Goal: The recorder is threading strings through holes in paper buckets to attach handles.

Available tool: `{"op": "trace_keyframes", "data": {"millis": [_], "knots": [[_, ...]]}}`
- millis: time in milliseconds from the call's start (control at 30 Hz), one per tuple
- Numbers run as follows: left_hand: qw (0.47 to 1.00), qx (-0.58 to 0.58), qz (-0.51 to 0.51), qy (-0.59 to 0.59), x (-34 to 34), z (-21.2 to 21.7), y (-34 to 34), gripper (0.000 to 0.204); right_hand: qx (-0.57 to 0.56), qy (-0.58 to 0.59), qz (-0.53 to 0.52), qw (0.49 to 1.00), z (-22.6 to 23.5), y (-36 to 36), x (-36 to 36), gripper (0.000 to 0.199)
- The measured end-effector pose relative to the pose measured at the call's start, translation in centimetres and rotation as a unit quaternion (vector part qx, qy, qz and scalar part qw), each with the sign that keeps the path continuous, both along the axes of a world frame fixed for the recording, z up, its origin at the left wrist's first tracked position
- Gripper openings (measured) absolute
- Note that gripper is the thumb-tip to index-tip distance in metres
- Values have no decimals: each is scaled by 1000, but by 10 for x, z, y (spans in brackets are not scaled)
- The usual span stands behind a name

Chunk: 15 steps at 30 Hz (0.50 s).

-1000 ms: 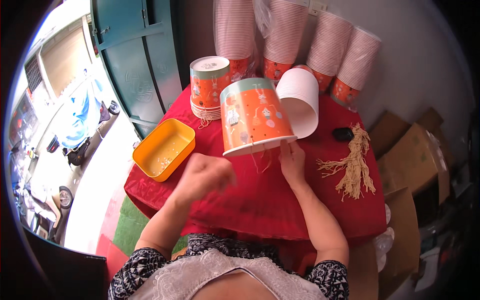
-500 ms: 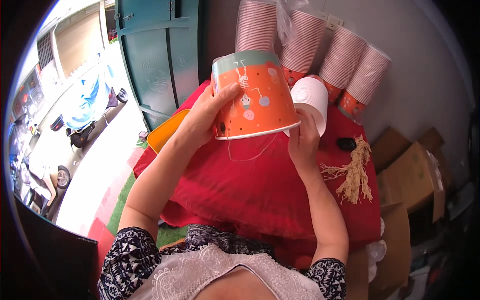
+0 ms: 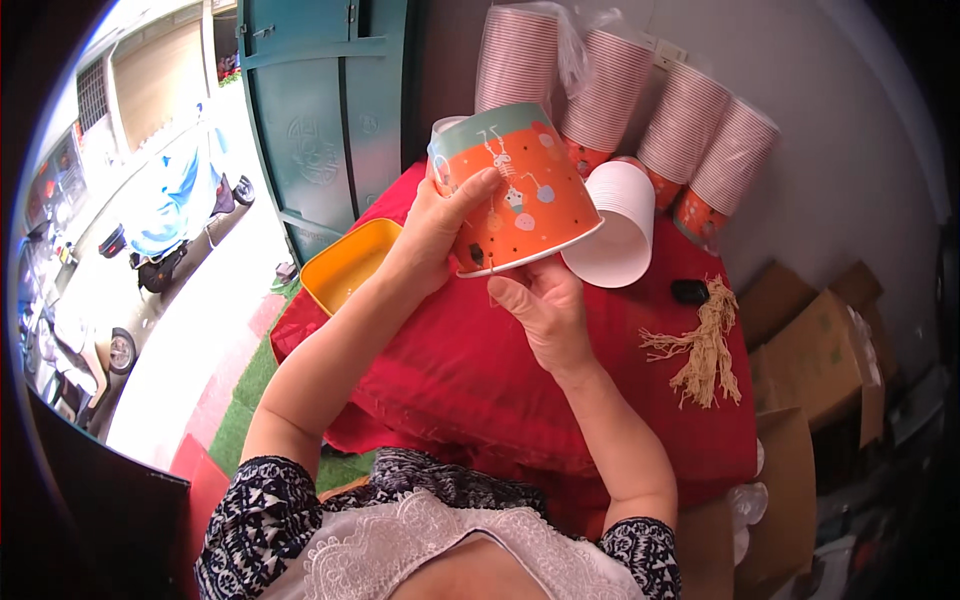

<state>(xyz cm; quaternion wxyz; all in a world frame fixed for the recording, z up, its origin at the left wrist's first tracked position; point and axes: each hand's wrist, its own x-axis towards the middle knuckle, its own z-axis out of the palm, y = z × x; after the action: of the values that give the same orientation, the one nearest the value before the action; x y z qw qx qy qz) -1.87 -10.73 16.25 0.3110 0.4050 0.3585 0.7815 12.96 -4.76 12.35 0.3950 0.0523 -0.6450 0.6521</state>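
Note:
An orange paper bucket (image 3: 525, 205) with a teal band and small printed figures is lifted above the red table (image 3: 480, 370), tilted with its open rim toward me. My left hand (image 3: 435, 235) grips its side wall, thumb on the printed face. My right hand (image 3: 545, 305) is under the rim, fingers touching the lower edge. A plain white bucket (image 3: 615, 230) lies on its side just behind the orange one.
Several stacks of striped paper buckets (image 3: 620, 90) lean against the wall at the back. A yellow tray (image 3: 350, 262) sits at the table's left edge. A bundle of straw-coloured strings (image 3: 705, 345) and a small black object (image 3: 690, 292) lie to the right. Cardboard boxes (image 3: 810, 350) stand at far right.
My left hand has gone from the table to the side of the orange bucket, and both hands have lifted and tilted it higher. The right hand stays under the rim.

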Motion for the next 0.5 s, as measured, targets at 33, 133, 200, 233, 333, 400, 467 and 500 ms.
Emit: {"op": "trace_keyframes", "data": {"millis": [33,133,200,233,333,400,467,500], "knots": [[1000,3,10,-7,2,-1,1,52,-49,-15,36,998,1,-4,-2,28],[1000,8,16,-18,4,-3,4,51,-44,22,-26,998,-11,-5,-12,19],[1000,12,25,-9,3,-4,1,50,-17,27,-77,997,-14,-9,-16,16],[999,16,33,-1,2,-4,0,50,7,29,-125,992,-14,-11,-18,11],[995,30,87,-32,-3,-9,4,68,99,23,-257,961,-16,-12,-21,11],[991,43,125,-30,4,-6,4,75,267,56,-388,880,-14,-7,-22,15],[984,57,165,-28,7,-5,4,81,441,99,-458,765,-7,0,-22,20],[973,41,225,10,6,-5,3,87,482,85,-471,734,-5,-2,-22,23]]}}
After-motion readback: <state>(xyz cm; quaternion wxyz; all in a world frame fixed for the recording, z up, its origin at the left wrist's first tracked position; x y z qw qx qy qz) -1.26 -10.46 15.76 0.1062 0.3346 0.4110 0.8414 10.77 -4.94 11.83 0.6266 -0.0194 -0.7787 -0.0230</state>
